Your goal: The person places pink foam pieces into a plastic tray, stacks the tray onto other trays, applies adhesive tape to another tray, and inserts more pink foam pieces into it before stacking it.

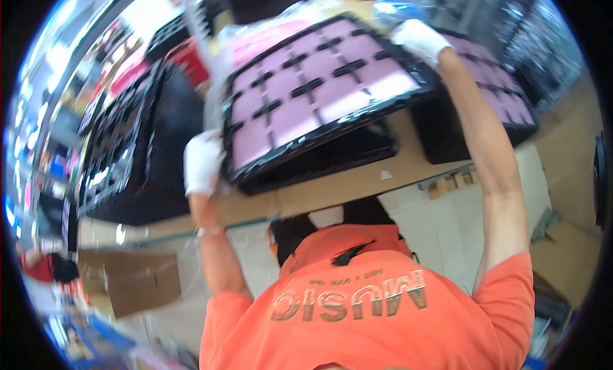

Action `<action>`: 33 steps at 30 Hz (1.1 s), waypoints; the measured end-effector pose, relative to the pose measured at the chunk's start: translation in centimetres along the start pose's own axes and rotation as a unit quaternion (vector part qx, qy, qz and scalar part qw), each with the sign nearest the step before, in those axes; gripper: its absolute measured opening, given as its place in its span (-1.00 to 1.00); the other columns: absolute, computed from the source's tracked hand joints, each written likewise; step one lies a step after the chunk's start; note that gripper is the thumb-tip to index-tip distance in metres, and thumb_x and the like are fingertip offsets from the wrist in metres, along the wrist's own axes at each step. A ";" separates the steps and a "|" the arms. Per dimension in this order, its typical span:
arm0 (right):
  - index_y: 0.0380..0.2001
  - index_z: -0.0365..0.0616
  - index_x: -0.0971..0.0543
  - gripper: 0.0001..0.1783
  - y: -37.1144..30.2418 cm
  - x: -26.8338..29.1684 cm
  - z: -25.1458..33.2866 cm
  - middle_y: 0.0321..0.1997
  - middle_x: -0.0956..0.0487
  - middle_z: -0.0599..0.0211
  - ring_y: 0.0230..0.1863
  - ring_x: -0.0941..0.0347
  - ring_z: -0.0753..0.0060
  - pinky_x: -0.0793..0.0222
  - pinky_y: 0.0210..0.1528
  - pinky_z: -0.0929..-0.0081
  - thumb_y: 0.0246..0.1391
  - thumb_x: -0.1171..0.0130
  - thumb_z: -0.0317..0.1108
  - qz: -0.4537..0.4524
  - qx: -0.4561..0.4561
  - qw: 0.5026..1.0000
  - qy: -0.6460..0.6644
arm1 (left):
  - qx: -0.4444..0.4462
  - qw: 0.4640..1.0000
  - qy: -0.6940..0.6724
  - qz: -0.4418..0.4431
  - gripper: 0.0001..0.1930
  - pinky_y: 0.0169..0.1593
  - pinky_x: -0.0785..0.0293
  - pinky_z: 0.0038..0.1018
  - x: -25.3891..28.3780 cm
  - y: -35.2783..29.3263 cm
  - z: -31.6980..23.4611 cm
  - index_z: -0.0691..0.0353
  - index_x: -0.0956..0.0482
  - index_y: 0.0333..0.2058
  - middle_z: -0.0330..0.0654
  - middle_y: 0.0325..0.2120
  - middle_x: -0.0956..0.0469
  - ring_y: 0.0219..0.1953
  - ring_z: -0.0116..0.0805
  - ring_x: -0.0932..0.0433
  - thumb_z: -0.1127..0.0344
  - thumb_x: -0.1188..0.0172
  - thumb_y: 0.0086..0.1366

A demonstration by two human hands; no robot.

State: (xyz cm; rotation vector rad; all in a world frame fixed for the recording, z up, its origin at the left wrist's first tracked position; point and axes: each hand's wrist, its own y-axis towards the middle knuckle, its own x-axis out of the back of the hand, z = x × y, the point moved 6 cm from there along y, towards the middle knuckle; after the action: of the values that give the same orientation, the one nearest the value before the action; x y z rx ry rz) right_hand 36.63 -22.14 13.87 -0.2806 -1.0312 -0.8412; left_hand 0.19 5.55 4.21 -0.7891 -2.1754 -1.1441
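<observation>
One white-gloved left hand (203, 164) sits against the near left side of a black-framed tray (309, 87) with lilac panels, while the white-gloved right hand (421, 41) is at its far right corner, in the head view at a crowded worktable. From where I stand, the left fingers look pressed together along the edge; the right ones point inward over the corner. Blur covers both sets of fingertips, and I cannot tell whether they pinch the rim.

The tray lies aslant over the cardboard-coloured tabletop (287, 197), directly in front of the wearer of an orange T-shirt (357, 309). Black cross-shaped pieces divide its lilac face, and light glares off the near right part. A dark gap shows under its near edge, above a black lower section (345, 158).

Just beyond the right forearm stands a black box (444, 137) with a similar lilac top. To the left, a large black crate (169, 127) leans near a red item (189, 61). Pink sheets (274, 41) under clear plastic lie behind the tray, and a blue plastic-wrapped bundle (402, 9) rests near the right glove. On the floor at left sits a cardboard box (147, 280).
</observation>
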 end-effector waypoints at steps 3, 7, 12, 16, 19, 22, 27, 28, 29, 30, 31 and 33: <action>-0.34 -0.34 -0.64 -0.71 -2.0 2.9 -4.3 -0.62 -0.48 0.44 -0.59 -0.34 0.54 -0.28 -0.53 0.49 -0.03 -0.10 -0.32 0.057 -0.023 0.992 0.114 | 0.263 0.938 -0.226 0.011 -0.58 -0.54 -0.23 -0.61 -0.2 0.2 -5.4 0.44 -0.46 0.09 -0.26 -0.41 -0.53 -0.61 -0.65 -0.29 0.44 0.00 0.26; -0.20 -0.34 -0.64 -0.62 -4.7 6.8 -7.0 -0.21 -0.63 0.14 -0.12 -0.50 0.31 -0.38 -0.02 0.48 -0.11 -0.14 -0.37 -0.004 -0.073 0.990 0.118 | 0.254 0.932 -0.257 -0.040 -0.63 -0.61 -0.13 -0.69 -0.1 0.2 -10.6 0.43 -0.46 0.09 -0.28 -0.46 -0.49 -0.64 -0.72 -0.21 0.54 0.03 0.31; -0.08 -0.34 -0.61 -0.50 -6.8 15.3 -12.8 -0.13 -0.65 0.07 -0.08 -0.51 0.31 -0.36 0.04 0.49 -0.18 -0.06 -0.43 -0.047 -0.059 0.997 0.002 | 0.106 0.961 -0.254 -0.025 -0.72 -0.34 -0.40 -0.60 -5.0 4.7 -18.1 0.42 -0.54 -0.03 -0.19 -0.37 -0.57 -0.43 -0.56 -0.45 0.48 -0.09 0.30; -0.11 -0.34 -0.62 -0.48 -8.3 23.2 -24.6 -0.21 -0.65 0.20 -0.19 -0.51 0.35 -0.39 -0.10 0.51 -0.26 -0.06 -0.46 -0.095 -0.151 0.984 -0.019 | 0.033 0.964 -0.260 0.048 -0.73 -0.45 -0.42 -0.59 -13.7 9.3 -25.3 0.39 -0.56 -0.06 -0.12 -0.34 -0.59 -0.51 -0.56 -0.47 0.42 -0.10 0.31; -0.15 -0.31 -0.63 -0.52 -9.7 24.2 -26.1 -0.29 -0.62 0.30 -0.30 -0.46 0.41 -0.37 -0.26 0.51 -0.25 -0.06 -0.47 -0.135 -0.186 0.973 0.022 | 0.132 0.908 -0.387 0.094 -0.69 -0.48 -0.40 -0.63 -16.9 10.3 -28.4 0.43 -0.50 -0.01 -0.12 -0.34 -0.58 -0.53 -0.57 -0.45 0.42 -0.11 0.31; -0.18 -0.29 -0.64 -0.68 -10.0 24.4 -28.7 -0.31 -0.61 0.31 -0.30 -0.44 0.45 -0.35 -0.23 0.51 -0.07 -0.14 -0.50 -0.163 -0.187 0.967 0.055 | 0.169 0.851 -0.490 0.090 -0.60 -0.27 -0.41 -0.62 -19.2 11.5 -27.9 0.52 -0.43 0.05 -0.13 -0.23 -0.56 -0.36 -0.57 -0.45 0.44 -0.17 0.28; -0.08 -0.32 -0.57 -0.70 -18.7 24.8 -26.0 -0.26 -0.58 0.39 -0.27 -0.40 0.50 -0.35 -0.13 0.53 0.24 0.03 -0.40 -0.317 -0.014 0.948 0.007 | 0.122 0.816 -0.559 0.079 -0.53 0.04 -0.33 -0.58 -14.3 8.8 -29.5 0.55 -0.39 0.11 -0.12 0.00 -0.49 -0.05 -0.49 -0.44 0.46 -0.16 0.25; -0.09 -0.31 -0.56 -0.72 -22.7 23.4 -22.5 -0.22 -0.58 0.31 -0.23 -0.43 0.48 -0.34 -0.08 0.53 0.23 0.02 -0.43 -0.401 -0.027 0.916 -0.010 | 0.076 0.840 -0.533 0.076 -0.57 0.08 -0.32 -0.53 -12.3 7.2 -28.8 0.51 -0.45 0.08 -0.05 0.04 -0.47 0.01 -0.40 -0.44 0.47 -0.17 0.24; -0.05 -0.32 -0.55 -0.71 -25.3 22.4 -22.7 -0.13 -0.59 0.17 -0.08 -0.47 0.37 -0.30 0.06 0.49 0.22 0.04 -0.47 -0.402 -0.134 0.903 0.066 | 0.019 0.831 -0.556 0.019 -0.60 0.04 -0.34 -0.51 -10.2 5.5 -28.4 0.42 -0.52 0.05 -0.03 0.00 -0.48 -0.02 -0.36 -0.44 0.49 -0.19 0.22; -0.03 -0.34 -0.53 -0.68 -29.0 22.6 -23.6 -0.09 -0.58 0.10 -0.03 -0.47 0.40 -0.28 0.10 0.50 0.18 0.07 -0.54 -0.436 -0.066 0.897 -0.023 | 0.023 0.832 -0.553 0.034 -0.60 -0.03 -0.35 -0.52 -9.5 4.4 -28.1 0.33 -0.56 0.03 -0.03 -0.03 -0.48 -0.06 -0.34 -0.45 0.52 -0.24 0.17; -0.04 -0.34 -0.53 -0.67 -31.1 21.7 -21.1 -0.12 -0.59 0.11 -0.04 -0.47 0.45 -0.29 0.10 0.49 0.16 0.10 -0.56 -0.403 -0.178 0.897 0.022 | -0.053 0.828 -0.557 0.025 -0.59 -0.10 -0.33 -0.60 -9.2 4.3 -28.8 0.30 -0.58 0.02 -0.06 -0.06 -0.48 -0.10 -0.41 -0.43 0.57 -0.26 0.14; -0.05 -0.33 -0.54 -0.65 -28.3 24.3 -20.2 -0.19 -0.58 0.22 -0.26 -0.43 0.58 -0.34 -0.14 0.56 0.14 0.12 -0.55 -0.375 -0.070 0.924 -0.010 | -0.086 0.891 -0.442 0.055 -0.57 -0.13 -0.34 -0.62 -9.8 6.2 -30.5 0.31 -0.57 0.02 -0.09 -0.06 -0.47 -0.15 -0.45 -0.43 0.62 -0.25 0.13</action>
State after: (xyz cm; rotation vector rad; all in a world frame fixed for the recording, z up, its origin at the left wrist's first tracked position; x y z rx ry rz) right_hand 34.84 -64.21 19.16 0.0010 -1.1087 -1.6109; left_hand 17.27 -19.92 15.45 -1.7575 -2.6831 -1.0334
